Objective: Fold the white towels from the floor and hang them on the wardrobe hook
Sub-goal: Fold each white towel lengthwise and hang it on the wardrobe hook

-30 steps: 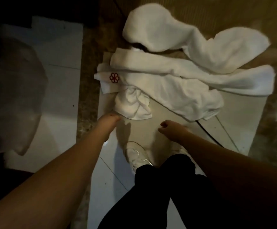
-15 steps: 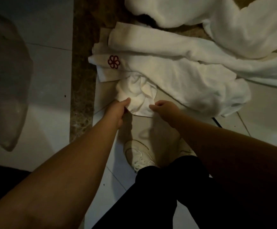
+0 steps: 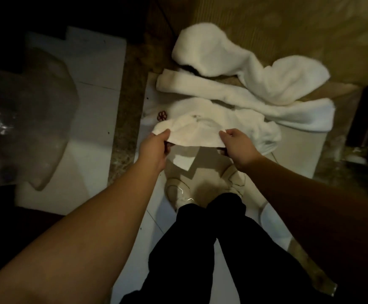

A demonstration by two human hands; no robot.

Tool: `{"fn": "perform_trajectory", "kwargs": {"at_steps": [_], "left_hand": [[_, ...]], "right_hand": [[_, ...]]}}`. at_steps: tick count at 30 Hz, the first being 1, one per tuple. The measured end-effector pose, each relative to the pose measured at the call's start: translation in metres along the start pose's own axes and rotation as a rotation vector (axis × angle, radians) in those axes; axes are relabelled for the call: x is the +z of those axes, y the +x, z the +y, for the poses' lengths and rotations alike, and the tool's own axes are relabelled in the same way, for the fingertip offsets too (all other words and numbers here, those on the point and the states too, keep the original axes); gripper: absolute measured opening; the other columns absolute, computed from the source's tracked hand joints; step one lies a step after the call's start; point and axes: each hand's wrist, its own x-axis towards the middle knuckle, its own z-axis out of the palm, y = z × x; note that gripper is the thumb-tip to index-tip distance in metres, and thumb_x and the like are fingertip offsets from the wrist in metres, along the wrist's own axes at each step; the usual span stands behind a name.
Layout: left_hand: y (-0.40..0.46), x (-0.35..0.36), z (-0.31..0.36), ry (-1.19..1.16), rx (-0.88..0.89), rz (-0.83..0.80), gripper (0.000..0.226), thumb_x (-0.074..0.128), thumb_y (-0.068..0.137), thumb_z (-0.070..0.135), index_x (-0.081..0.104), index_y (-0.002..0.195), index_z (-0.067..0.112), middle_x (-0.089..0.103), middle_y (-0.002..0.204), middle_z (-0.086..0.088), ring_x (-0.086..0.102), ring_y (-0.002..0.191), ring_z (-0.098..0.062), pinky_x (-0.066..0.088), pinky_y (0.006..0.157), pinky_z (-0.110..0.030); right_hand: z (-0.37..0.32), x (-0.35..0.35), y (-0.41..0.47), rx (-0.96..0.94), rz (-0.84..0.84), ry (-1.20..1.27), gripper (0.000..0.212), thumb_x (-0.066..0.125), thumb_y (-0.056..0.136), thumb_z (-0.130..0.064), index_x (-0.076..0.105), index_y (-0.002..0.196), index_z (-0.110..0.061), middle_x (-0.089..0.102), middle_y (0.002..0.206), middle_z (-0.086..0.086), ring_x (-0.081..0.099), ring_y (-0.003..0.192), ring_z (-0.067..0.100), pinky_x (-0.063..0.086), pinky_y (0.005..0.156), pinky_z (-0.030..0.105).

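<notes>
Dim tiled floor (image 3: 104,102) fills the view, pale squares crossed by a speckled stone strip, with a person's dark trousers and light shoes at 6 o'clock. Both hands are out in front at the centre of the frame: the left hand (image 3: 154,148) pinches one corner of a small white towel (image 3: 192,134) between thumb and fingers, and the right hand (image 3: 236,148) pinches the opposite corner, so each grip is narrow and holding cloth. Held this way the towel's near edge stretches between the two hands, clear of the floor, probably to shake it flat before the first fold; a loose flap hangs below it. Beyond it, toward 12 o'clock, lies a towel with a red flower emblem (image 3: 162,115), and farther out, toward 1 o'clock, the other white towels (image 3: 255,84) lie rumpled and overlapping on the floor. No wardrobe hook is in view, so hanging looks some way off.
</notes>
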Motion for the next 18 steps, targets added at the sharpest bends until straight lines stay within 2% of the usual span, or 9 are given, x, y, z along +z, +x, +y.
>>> {"fn": "perform_trajectory", "kwargs": {"at_steps": [2,5,9,11,14,18], "left_hand": [[-0.035,0.002,0.02,-0.033,0.029,-0.007,0.015,0.062,0.099,0.009,0.063,0.114,0.01,0.068,0.088,-0.003,0.061,0.064,-0.011,0.048,0.047,-0.018],[-0.088,0.003,0.051,-0.032,0.078,-0.026,0.016,0.064,0.097,0.008,0.063,0.114,0.008,0.068,0.091,-0.007,0.062,0.071,-0.015,0.048,0.05,-0.019],[-0.163,0.004,0.096,-0.019,0.16,-0.069,0.015,0.067,0.095,0.01,0.068,0.11,0.009,0.07,0.093,-0.009,0.063,0.071,-0.017,0.05,0.059,-0.024],[-0.202,0.005,0.117,0.03,0.235,-0.1,0.007,0.069,0.093,0.011,0.069,0.098,0.016,0.073,0.097,-0.008,0.069,0.076,-0.019,0.054,0.064,-0.026],[-0.263,0.009,0.144,0.082,0.326,-0.163,0.006,0.069,0.093,0.013,0.068,0.094,0.019,0.074,0.098,-0.007,0.073,0.072,-0.017,0.053,0.066,-0.027],[-0.355,0.026,0.19,0.08,0.44,-0.271,0.005,0.069,0.093,0.012,0.064,0.091,0.014,0.073,0.094,-0.008,0.071,0.068,-0.016,0.049,0.06,-0.024]], "right_hand": [[-0.024,-0.011,-0.029,-0.009,0.014,0.023,0.027,0.053,0.104,-0.031,0.062,0.112,-0.007,0.064,0.108,0.012,0.066,0.093,0.026,0.058,0.076,0.035],[-0.063,-0.026,-0.077,-0.042,0.02,0.086,0.026,0.053,0.105,-0.027,0.062,0.115,-0.005,0.065,0.1,0.01,0.062,0.074,0.017,0.051,0.062,0.027],[-0.12,-0.05,-0.146,-0.071,0.042,0.208,0.017,0.054,0.104,-0.029,0.065,0.103,-0.015,0.067,0.091,0.005,0.062,0.075,0.017,0.052,0.07,0.032],[-0.149,-0.065,-0.181,-0.111,0.057,0.285,0.017,0.053,0.104,-0.028,0.064,0.096,-0.018,0.068,0.084,0.002,0.063,0.07,0.014,0.052,0.064,0.029],[-0.189,-0.09,-0.234,-0.173,0.081,0.377,0.018,0.052,0.106,-0.026,0.064,0.099,-0.015,0.066,0.092,0.003,0.061,0.074,0.015,0.049,0.061,0.026],[-0.254,-0.13,-0.315,-0.292,0.154,0.515,0.015,0.052,0.106,-0.024,0.063,0.102,-0.015,0.065,0.097,0.004,0.06,0.075,0.015,0.05,0.064,0.026]]}}
